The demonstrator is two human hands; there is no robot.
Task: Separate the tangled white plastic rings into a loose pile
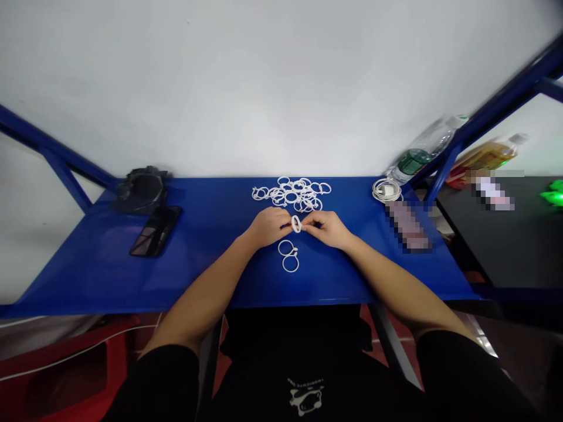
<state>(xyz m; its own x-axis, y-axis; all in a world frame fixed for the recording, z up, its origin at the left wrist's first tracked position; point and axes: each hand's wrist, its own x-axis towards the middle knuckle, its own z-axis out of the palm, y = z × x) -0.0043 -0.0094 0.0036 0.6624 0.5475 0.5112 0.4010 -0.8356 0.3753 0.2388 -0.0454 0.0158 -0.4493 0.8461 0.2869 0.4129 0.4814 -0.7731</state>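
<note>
My left hand and my right hand meet over the middle of the blue table. Both pinch one small white plastic ring between their fingertips, the left from the left side and the right from the right. Just in front of my hands lie two linked white rings flat on the table. Behind my hands a pile of several loose white rings is spread near the table's far edge.
A black phone lies at the left, with a dark crumpled object behind it. A coiled white cable with charger sits at the far right. Plastic bottles lie behind the blue frame bars. A red stool stands below left.
</note>
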